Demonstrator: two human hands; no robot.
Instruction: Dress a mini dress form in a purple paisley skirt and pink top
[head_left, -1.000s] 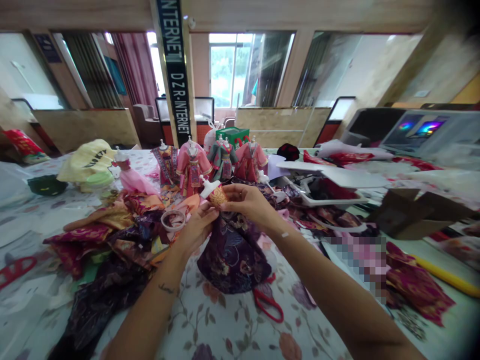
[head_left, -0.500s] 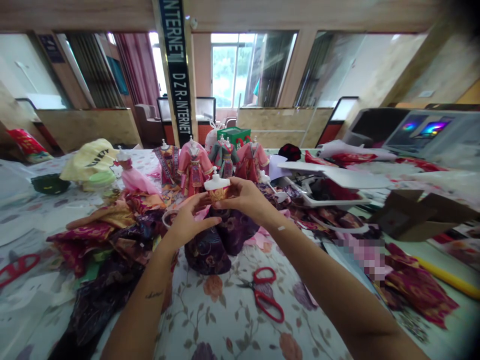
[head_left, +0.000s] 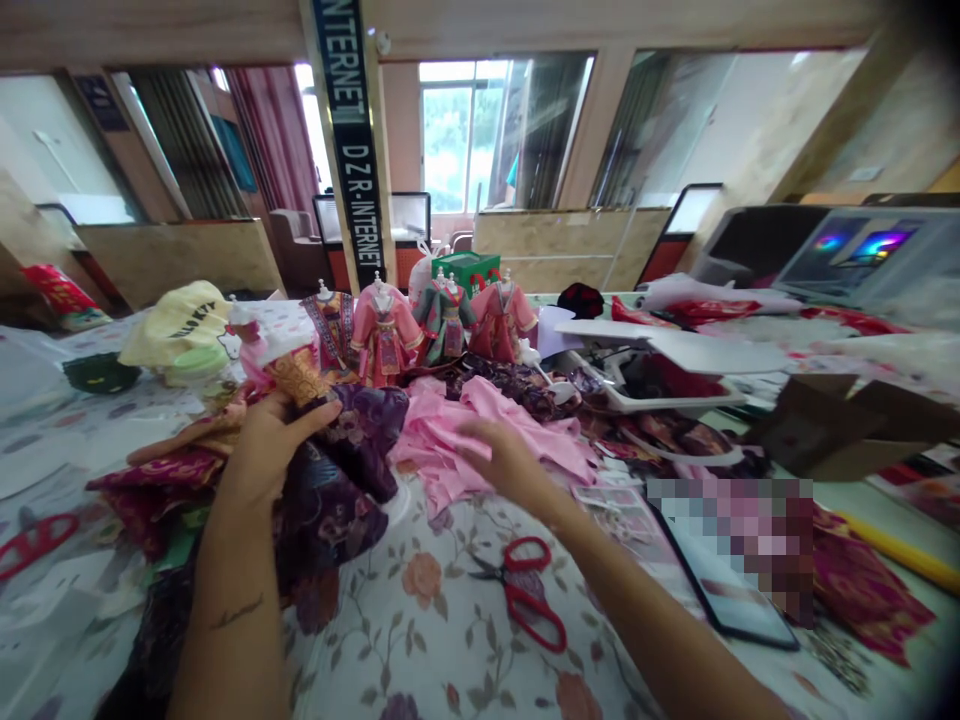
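Observation:
Held in my left hand (head_left: 262, 440) is a small doll dress form (head_left: 300, 375) wearing a gold patterned bodice and a long dark purple skirt (head_left: 330, 480). The form leans to the left, and its skirt hangs down onto the table. My fingers wrap around the bodice, with the thumb in front. My right hand (head_left: 502, 460) is over a crumpled pink cloth (head_left: 442, 440) in the middle, slightly blurred, its fingers reaching left. Whether the fingertips touch the cloth I cannot tell. Red-handled scissors (head_left: 532, 595) lie nearer to me on the flowered tablecloth (head_left: 420, 640).
Several small forms in robes (head_left: 386, 335) stand along the back. Patterned fabric (head_left: 172, 475) is heaped at left, near a second pair of red scissors (head_left: 37, 545). To the right are a tablet (head_left: 727, 580), a cardboard box (head_left: 817, 425) and white trays (head_left: 660, 400).
The dressed form has moved from the centre to the left in my left hand. My right hand has let go of it and shifted right and down, over the now uncovered pink cloth.

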